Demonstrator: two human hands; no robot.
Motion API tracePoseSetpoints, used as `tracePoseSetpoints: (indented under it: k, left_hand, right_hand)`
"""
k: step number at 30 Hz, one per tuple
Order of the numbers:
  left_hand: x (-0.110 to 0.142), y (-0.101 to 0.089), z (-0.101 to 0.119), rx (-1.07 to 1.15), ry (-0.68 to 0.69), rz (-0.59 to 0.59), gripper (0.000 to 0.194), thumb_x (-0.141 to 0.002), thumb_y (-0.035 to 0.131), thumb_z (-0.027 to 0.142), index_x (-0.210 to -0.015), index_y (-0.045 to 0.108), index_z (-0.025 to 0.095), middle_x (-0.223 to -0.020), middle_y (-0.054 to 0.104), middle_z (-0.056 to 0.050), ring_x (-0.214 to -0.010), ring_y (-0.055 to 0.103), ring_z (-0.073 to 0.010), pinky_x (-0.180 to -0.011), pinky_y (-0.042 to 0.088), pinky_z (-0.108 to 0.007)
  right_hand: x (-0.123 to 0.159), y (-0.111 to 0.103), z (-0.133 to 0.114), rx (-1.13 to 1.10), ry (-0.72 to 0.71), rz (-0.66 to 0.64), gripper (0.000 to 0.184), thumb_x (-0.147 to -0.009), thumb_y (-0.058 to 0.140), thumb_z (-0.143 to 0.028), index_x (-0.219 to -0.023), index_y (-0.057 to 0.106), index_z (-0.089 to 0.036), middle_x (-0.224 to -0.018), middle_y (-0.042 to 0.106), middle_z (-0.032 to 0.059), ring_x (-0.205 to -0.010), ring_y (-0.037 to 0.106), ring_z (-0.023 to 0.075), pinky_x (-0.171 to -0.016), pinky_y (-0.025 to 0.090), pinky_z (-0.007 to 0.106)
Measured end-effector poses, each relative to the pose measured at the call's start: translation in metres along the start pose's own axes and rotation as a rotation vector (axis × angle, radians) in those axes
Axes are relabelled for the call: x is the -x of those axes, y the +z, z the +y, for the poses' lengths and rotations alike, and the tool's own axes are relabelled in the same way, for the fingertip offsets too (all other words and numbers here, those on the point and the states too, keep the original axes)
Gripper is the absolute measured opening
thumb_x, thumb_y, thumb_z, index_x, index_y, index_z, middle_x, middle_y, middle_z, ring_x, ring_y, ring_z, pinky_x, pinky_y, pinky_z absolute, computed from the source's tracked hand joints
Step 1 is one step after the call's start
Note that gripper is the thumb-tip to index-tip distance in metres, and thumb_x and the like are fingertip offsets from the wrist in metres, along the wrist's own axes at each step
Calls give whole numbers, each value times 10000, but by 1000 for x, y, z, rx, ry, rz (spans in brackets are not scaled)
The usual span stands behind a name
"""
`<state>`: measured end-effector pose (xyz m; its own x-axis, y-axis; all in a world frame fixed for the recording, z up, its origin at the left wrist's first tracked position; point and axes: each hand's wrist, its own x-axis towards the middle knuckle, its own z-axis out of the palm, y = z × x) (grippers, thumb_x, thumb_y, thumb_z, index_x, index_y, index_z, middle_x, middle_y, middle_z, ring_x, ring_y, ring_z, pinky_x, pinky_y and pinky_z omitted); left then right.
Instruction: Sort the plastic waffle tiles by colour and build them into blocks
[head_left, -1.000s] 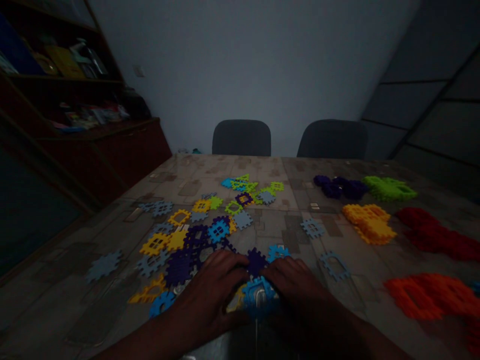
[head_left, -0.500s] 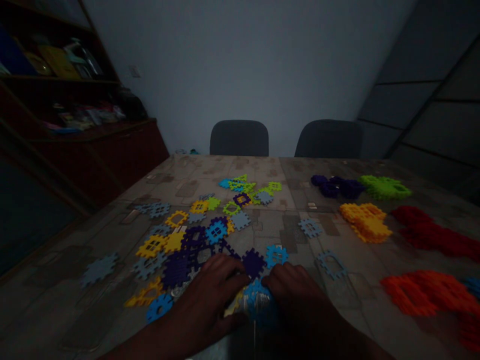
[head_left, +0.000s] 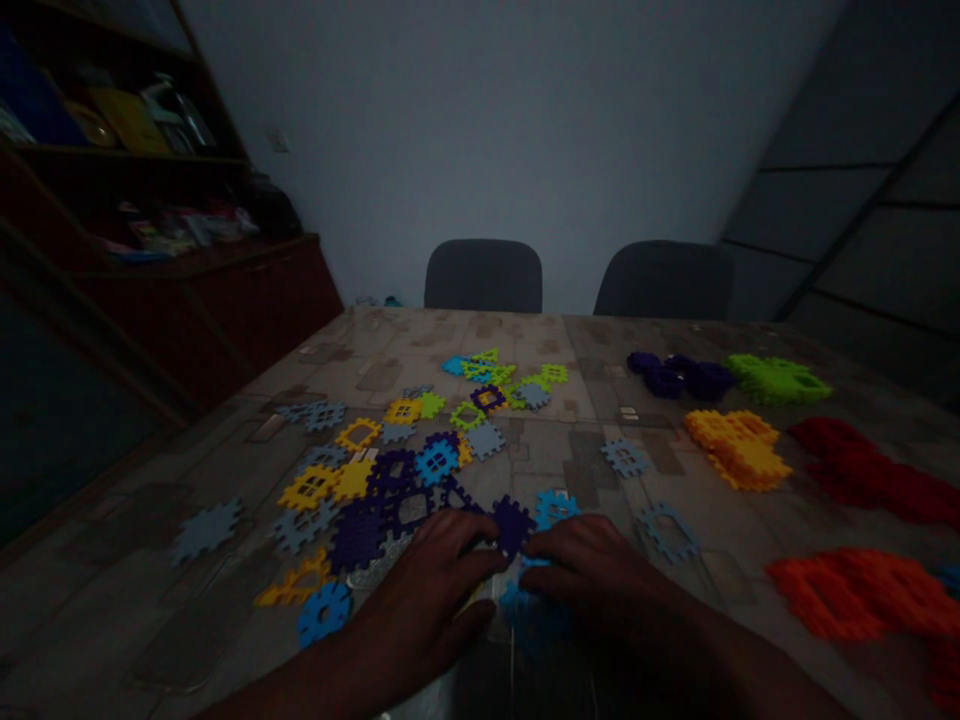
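At the near edge of the table my left hand (head_left: pixel 442 580) has its fingers curled and thumb bent below them. A sliver of something yellowish shows between thumb and fingers, too dim to name. Close beside it, my right hand (head_left: pixel 589 570) is closed over blue interlocking tiles (head_left: pixel 514 600), mostly hidden under the fingers and in shadow. Just beyond the fingertips lie a dark purple tile (head_left: pixel 512 527) and a blue window tile (head_left: pixel 556 508). A round blue piece (head_left: pixel 325 612) and a yellow piece (head_left: pixel 306 578) lie left of my left forearm.
Loose tiles, such as a purple one (head_left: pixel 357 535) and a grey one (head_left: pixel 207 530), spread over the left and middle. On the right are piles of orange (head_left: pixel 862 590), yellow (head_left: pixel 739 448), red (head_left: pixel 877 470), purple (head_left: pixel 682 375) and green tiles (head_left: pixel 776 378). Two chairs (head_left: pixel 484 275) stand behind the table.
The blue tiles at my right hand show less now, more covered by the fingers. Both hands stay close together at the near edge. The view has shifted slightly.
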<state>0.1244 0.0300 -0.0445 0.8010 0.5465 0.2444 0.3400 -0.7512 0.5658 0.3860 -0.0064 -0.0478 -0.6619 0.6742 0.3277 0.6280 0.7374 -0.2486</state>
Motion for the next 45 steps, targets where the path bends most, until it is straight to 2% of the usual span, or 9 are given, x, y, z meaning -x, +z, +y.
tracePoseSetpoints:
  k: [2,8,14,18,26,34,36,41,45]
  left_hand:
    - [0,-2,-2,2,-9,18,271,-1003,475,267,-1273,488,284,-1282,461,-61,-1160,437,-283,-952,381,-457]
    - [-1,-10,2,-31,-37,52,158,-997,501,267,-1148,537,238,-1157,510,-66,-1066,483,-275,-873,404,-427]
    - [15,7,12,-132,5,6,177,-943,403,97,-1018,527,199,-1062,550,-73,-932,508,-253,-773,399,-399]
    - [37,18,3,-200,138,92,260,-937,397,68,-1127,522,193,-1125,565,-90,-965,543,-239,-962,415,-485]
    - [48,28,-6,-174,96,152,251,-975,377,110,-1077,561,247,-1105,615,-56,-1003,591,-215,-1080,423,-512]
    - [49,28,-5,-96,-42,174,243,-1014,432,195,-1202,562,276,-1100,638,-52,-1032,612,-221,-1091,448,-473]
    - [49,29,-6,-91,-25,170,232,-1029,392,205,-1178,561,260,-1089,636,-47,-1014,611,-215,-1104,421,-494]
    - [46,16,-1,-61,111,181,277,-983,324,97,-1129,533,206,-1145,589,-80,-1037,552,-226,-1052,382,-488]
    - [45,4,6,21,35,175,270,-975,338,92,-1116,538,206,-1091,573,-75,-986,518,-232,-886,404,-422]
  right_hand:
    - [1,1,3,10,18,47,368,-908,548,-77,-1223,566,-268,-1196,659,36,-1050,570,194,-870,393,359]
    - [3,-14,-15,63,358,-21,397,-709,759,-254,-1079,619,-216,-992,653,60,-892,583,252,-731,400,362]
    - [4,7,-35,219,496,1,496,-720,756,-408,-1138,584,-202,-964,644,80,-856,583,280,-740,387,389]
    - [-1,19,-41,271,516,5,550,-746,726,-432,-1204,554,-180,-1003,648,100,-869,597,299,-766,388,418]
    - [-4,19,-47,265,505,31,559,-718,621,-263,-1262,532,-170,-1033,640,116,-888,586,296,-763,375,402]
    - [0,41,-43,194,260,261,697,-689,508,-274,-1368,407,-150,-1033,648,126,-863,557,286,-775,387,428]
    - [0,37,-44,195,290,234,636,-720,515,-280,-1340,438,-159,-1021,641,114,-854,555,273,-756,388,413]
    - [4,20,-52,184,228,32,249,-780,650,-386,-954,565,-228,-872,621,45,-737,534,219,-654,359,346]
    - [8,26,-62,242,154,20,77,-884,622,-262,-928,570,-227,-864,635,29,-743,534,194,-662,366,324]
